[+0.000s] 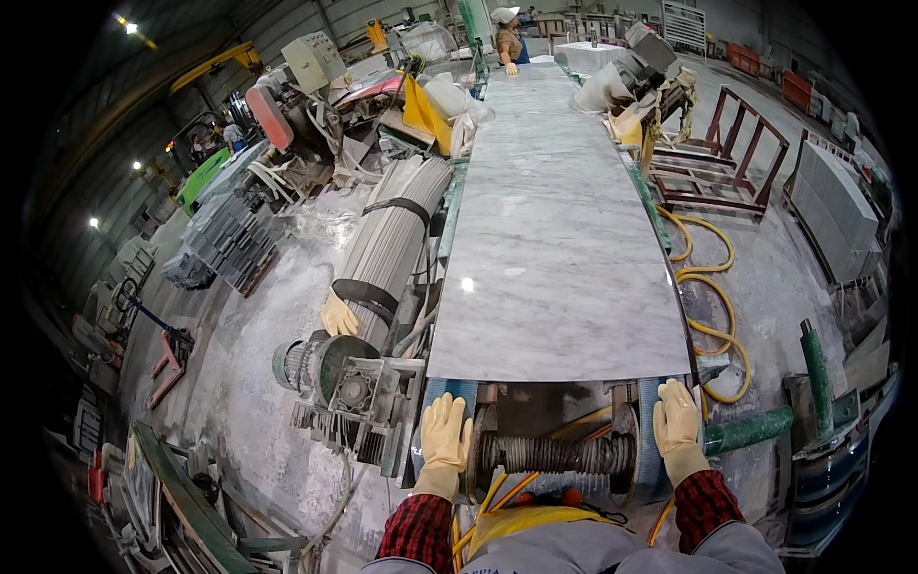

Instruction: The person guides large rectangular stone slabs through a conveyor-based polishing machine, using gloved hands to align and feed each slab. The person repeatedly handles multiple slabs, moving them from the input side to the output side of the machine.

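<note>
A long polished grey-white marble slab (559,239) lies on a conveyor line that runs away from me. Its near edge ends just ahead of my hands. My left hand (446,436), in a pale yellow glove, rests flat on the blue belt (432,394) at the left of the line. My right hand (677,421), gloved the same, rests flat on the blue belt at the right, close to the slab's near right corner. Between my hands sits a ribbed metal roller (555,453). Neither hand grips anything. My sleeves are red and black plaid.
A motor and gearbox (337,375) stand left of the line, with a strapped bundle of grey strips (394,239) behind. Yellow hose (712,287) coils on the right by a green pipe (755,429). Another person (508,38) stands at the slab's far end. Rust-red racks (717,163) stand right.
</note>
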The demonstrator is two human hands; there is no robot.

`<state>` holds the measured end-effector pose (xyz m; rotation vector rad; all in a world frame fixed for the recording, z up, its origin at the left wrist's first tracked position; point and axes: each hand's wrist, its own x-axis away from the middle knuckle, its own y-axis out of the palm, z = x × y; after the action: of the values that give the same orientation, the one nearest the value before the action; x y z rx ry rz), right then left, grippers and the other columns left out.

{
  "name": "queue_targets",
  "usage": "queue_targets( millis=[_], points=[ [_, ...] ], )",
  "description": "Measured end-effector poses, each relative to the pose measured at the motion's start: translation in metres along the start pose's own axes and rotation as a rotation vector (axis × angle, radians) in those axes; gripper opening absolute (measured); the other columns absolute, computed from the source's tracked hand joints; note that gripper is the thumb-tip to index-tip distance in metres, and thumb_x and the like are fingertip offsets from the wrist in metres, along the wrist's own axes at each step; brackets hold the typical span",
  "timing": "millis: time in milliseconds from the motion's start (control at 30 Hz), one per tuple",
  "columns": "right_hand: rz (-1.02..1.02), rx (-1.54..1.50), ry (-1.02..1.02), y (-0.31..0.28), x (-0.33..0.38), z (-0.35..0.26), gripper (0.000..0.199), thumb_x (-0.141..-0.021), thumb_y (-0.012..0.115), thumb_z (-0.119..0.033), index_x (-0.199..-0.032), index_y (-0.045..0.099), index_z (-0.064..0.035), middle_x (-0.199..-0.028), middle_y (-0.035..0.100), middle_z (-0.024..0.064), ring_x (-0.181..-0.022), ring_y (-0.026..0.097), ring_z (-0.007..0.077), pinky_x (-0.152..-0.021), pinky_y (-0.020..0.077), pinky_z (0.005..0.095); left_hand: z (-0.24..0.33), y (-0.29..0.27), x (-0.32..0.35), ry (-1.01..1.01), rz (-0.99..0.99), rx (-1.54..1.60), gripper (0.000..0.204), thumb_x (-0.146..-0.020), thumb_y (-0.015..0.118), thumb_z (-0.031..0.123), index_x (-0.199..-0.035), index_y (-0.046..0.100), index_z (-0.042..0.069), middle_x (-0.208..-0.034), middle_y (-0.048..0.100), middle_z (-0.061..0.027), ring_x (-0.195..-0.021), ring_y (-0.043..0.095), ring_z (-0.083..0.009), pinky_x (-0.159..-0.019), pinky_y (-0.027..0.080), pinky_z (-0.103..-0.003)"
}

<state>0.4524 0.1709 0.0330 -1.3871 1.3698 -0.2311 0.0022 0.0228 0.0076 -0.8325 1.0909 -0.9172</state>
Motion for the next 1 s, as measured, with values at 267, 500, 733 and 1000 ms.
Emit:
queue_targets(
  millis=[267,500,733,1000],
  points=[
    [-0.028,-0.005,-0.003,-0.004,0.001,-0.003,0.022,-0.088,0.065,0.001,-0.110,0.065,0.0042,-0.111,0.065,0.0245,-0.103,0.064,0.0460,-0.092,0.0547,0.0507,0.000,0.000,0.004,-0.012,-0.009,-0.003,0.048,-0.104,0.066,0.024,-0.148,0.059,0.004,-0.155,0.057,-0.0285,-0.144,0.051,-0.0475,-0.127,0.034,-0.056],
    [-0.057,0.018,0.014,-0.011,0.000,-0.011,0.024,-0.089,0.064,0.002,-0.112,0.066,0.0045,-0.112,0.065,0.0250,-0.105,0.064,0.0461,-0.093,0.0545,0.0506,0.001,-0.004,0.006,-0.011,-0.005,0.003,0.047,-0.104,0.066,0.024,-0.147,0.060,0.004,-0.155,0.058,-0.0284,-0.144,0.052,-0.0474,-0.127,0.034,-0.056],
    [-0.045,0.029,-0.001,-0.009,0.003,-0.010,0.022,-0.088,0.064,0.002,-0.110,0.065,0.0038,-0.111,0.065,0.0239,-0.104,0.064,0.0453,-0.092,0.0545,0.0504,0.000,-0.002,0.009,0.019,0.046,-0.036,0.048,-0.100,0.069,0.025,-0.143,0.061,0.005,-0.150,0.060,-0.0251,-0.140,0.053,-0.0449,-0.123,0.037,-0.055],
    [-0.032,0.034,-0.016,-0.013,0.002,-0.015,0.019,-0.089,0.062,0.002,-0.108,0.064,0.0035,-0.105,0.062,0.0228,-0.100,0.062,0.0450,-0.088,0.0531,0.0507,0.003,-0.007,0.010,-0.009,-0.012,-0.008,0.047,-0.103,0.066,0.025,-0.145,0.060,0.005,-0.153,0.058,-0.0267,-0.143,0.051,-0.0468,-0.126,0.035,-0.056]
  ],
)
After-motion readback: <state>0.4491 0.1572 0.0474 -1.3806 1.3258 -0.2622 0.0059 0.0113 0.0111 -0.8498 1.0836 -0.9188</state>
